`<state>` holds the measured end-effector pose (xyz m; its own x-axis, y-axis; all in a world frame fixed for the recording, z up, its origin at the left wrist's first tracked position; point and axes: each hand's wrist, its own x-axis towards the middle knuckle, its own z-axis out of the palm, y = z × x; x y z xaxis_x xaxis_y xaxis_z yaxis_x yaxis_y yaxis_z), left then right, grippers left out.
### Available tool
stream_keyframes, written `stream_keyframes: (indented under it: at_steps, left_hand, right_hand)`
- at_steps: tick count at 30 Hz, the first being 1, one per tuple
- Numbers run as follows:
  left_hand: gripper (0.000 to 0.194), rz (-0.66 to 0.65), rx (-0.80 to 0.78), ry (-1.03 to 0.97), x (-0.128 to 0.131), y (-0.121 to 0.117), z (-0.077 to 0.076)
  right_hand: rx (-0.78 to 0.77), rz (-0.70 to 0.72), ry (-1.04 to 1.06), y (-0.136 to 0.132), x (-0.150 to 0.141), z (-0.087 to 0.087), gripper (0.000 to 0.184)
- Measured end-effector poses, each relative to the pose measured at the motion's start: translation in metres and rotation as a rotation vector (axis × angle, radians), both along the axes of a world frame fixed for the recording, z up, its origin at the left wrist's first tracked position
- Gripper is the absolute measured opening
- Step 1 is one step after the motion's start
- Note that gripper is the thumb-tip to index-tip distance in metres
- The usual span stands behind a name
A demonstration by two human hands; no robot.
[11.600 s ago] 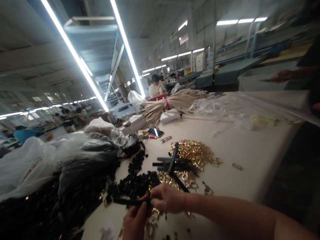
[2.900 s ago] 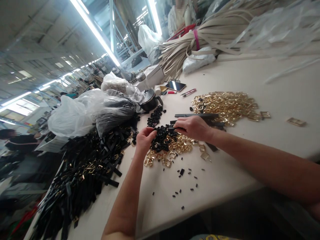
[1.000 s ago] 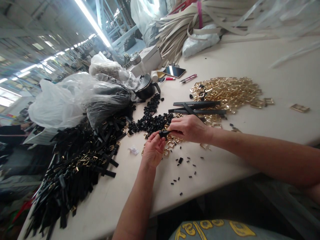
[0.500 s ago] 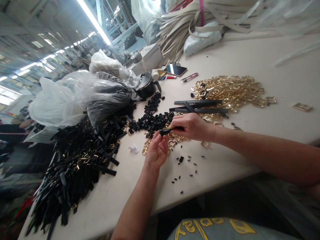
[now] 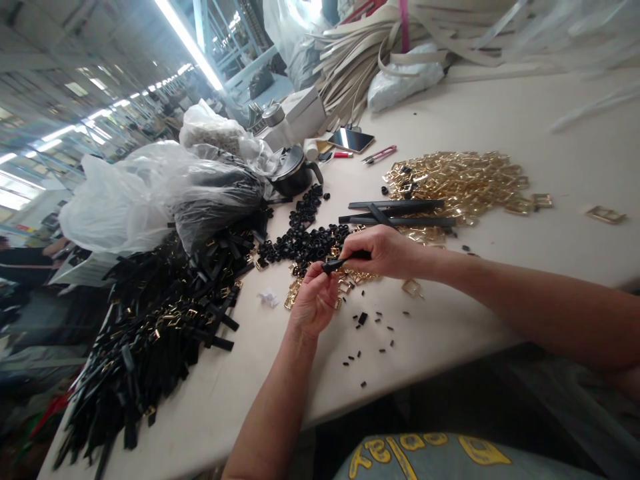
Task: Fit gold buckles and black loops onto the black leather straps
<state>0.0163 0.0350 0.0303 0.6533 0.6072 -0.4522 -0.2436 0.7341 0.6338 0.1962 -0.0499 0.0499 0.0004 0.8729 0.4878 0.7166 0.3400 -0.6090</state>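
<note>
Between my two hands is a short black strap (image 5: 332, 266), bent and held above the table. My left hand (image 5: 315, 300) pinches its left end with thumb and fingers. My right hand (image 5: 383, 253) is closed round the other end, and part of the strap shows between its fingers. Right behind my hands lies a heap of small black loops (image 5: 305, 245). Gold buckles (image 5: 350, 280) lie partly hidden beneath my hands. Just past my right hand are several flat black straps (image 5: 400, 212). Small black bits (image 5: 363, 319) are scattered on the table in front.
A large pile of black straps with gold buckles (image 5: 165, 333) covers the table's left side. Behind it are plastic bags (image 5: 125, 193) and a black pot (image 5: 293, 170). A phone (image 5: 351, 139), pink snips (image 5: 380, 155), a gold buckle heap (image 5: 460, 180) and beige straps (image 5: 345, 60) lie farther back.
My hands have stayed almost in place, still gripping the black strap. The strap and my hands have shifted only very slightly.
</note>
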Motion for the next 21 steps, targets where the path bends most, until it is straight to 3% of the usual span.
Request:
stream_keyframes:
  at_steps: [8,14,21]
  left_hand:
    - [0.010,-0.014,-0.210,-0.049,0.001,0.001,0.006]
    - [0.014,-0.011,-0.180,0.055,0.006,-0.007,0.003]
    - [0.012,-0.007,0.021,0.095,-0.002,0.002,0.003]
  right_hand:
    - [0.180,-0.158,-0.287,-0.004,-0.006,-0.001,0.019]
    - [0.162,-0.172,-0.480,-0.005,-0.012,-0.003,0.025]
    - [0.163,-0.116,-0.606,-0.005,-0.006,0.001,0.030]
